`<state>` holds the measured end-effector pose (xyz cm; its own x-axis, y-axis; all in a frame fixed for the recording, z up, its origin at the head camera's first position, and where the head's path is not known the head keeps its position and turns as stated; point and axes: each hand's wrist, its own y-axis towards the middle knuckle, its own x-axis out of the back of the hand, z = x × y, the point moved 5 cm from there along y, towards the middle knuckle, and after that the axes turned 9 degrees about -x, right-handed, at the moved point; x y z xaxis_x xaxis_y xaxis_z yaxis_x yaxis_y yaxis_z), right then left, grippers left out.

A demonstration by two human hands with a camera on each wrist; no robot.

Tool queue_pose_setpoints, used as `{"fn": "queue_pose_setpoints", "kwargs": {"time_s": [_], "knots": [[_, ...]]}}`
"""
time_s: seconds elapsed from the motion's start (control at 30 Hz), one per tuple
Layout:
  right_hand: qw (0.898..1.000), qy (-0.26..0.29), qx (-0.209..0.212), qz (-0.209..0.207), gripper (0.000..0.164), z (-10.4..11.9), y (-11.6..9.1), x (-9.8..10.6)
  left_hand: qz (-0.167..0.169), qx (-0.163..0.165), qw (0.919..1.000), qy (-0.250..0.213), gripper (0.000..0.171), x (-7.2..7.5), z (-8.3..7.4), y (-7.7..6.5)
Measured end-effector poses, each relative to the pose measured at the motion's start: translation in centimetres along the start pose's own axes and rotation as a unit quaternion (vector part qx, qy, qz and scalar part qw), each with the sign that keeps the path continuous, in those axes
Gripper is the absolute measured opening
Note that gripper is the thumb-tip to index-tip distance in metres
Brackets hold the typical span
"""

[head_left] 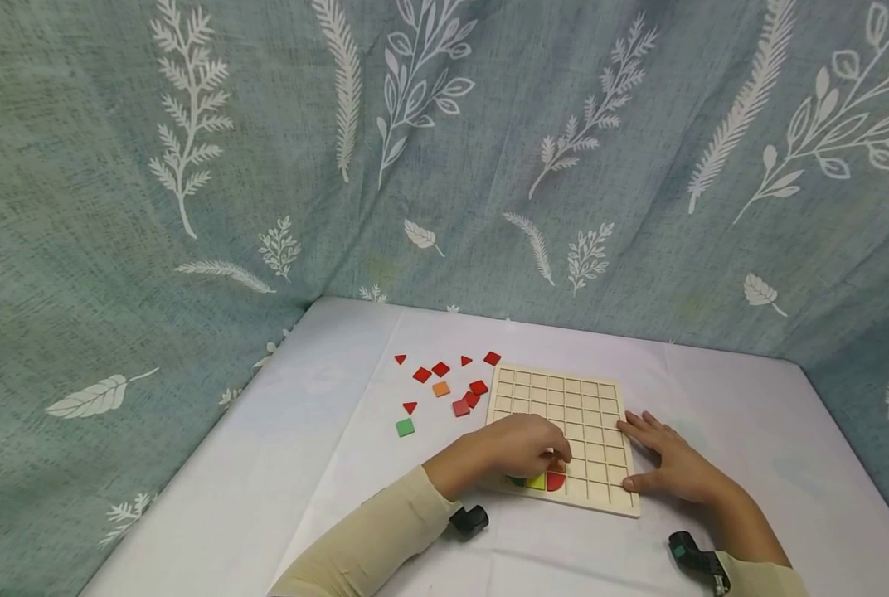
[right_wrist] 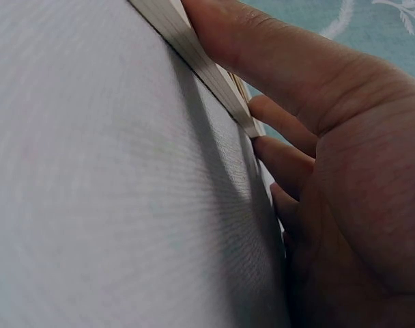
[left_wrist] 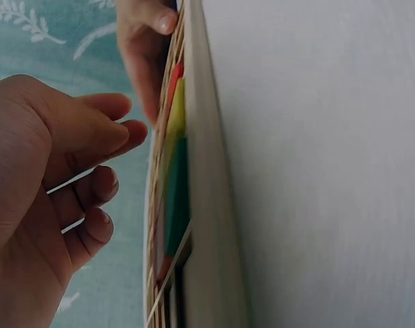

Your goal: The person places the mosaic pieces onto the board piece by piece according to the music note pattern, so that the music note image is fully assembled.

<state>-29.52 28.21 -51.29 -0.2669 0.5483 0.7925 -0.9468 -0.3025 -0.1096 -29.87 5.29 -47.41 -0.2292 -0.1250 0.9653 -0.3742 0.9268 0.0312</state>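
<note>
A pale wooden grid board (head_left: 594, 431) lies on the white cloth. Over its near left part, my left hand (head_left: 515, 444) bends down, thumb and forefinger pinching a small orange tile (head_left: 559, 467) at the grid. Just below those fingertips sits a red rounded tile (head_left: 556, 482), beside a yellow tile (head_left: 536, 482) and a dark green tile (head_left: 517, 481) in the nearest row. The left wrist view shows the board edge-on, with the green tile (left_wrist: 176, 198) closest. My right hand (head_left: 676, 464) rests spread along the board's right side, thumb (right_wrist: 262, 41) against its edge.
Left of the board lie loose red squares (head_left: 422, 375) and red triangles (head_left: 410, 408), an orange square (head_left: 441, 388) and a green square (head_left: 405, 427). A leaf-patterned curtain (head_left: 459, 166) hangs behind the table. Black wrist devices (head_left: 468, 521) sit near the front.
</note>
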Motion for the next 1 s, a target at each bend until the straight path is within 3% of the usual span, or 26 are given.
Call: {"fn": "queue_pose_setpoints", "kwargs": {"time_s": [0.1, 0.4, 1.0], "knots": [[1.000, 0.002, 0.001, -0.001, 0.097, -0.1, 0.0, 0.0, -0.010, -0.002, 0.9999, 0.008, 0.019, 0.6, 0.6, -1.0], [1.000, -0.001, 0.006, 0.001, 0.097, -0.3, 0.1, -0.1, -0.041, 0.035, 0.9985, -0.013, 0.017, 1.7, 3.0, -4.8], [1.000, -0.002, -0.012, 0.005, 0.098, 0.3, 0.0, -0.1, -0.072, 0.152, 0.9851, -0.034, 0.019, 2.8, 6.6, -13.0]]}}
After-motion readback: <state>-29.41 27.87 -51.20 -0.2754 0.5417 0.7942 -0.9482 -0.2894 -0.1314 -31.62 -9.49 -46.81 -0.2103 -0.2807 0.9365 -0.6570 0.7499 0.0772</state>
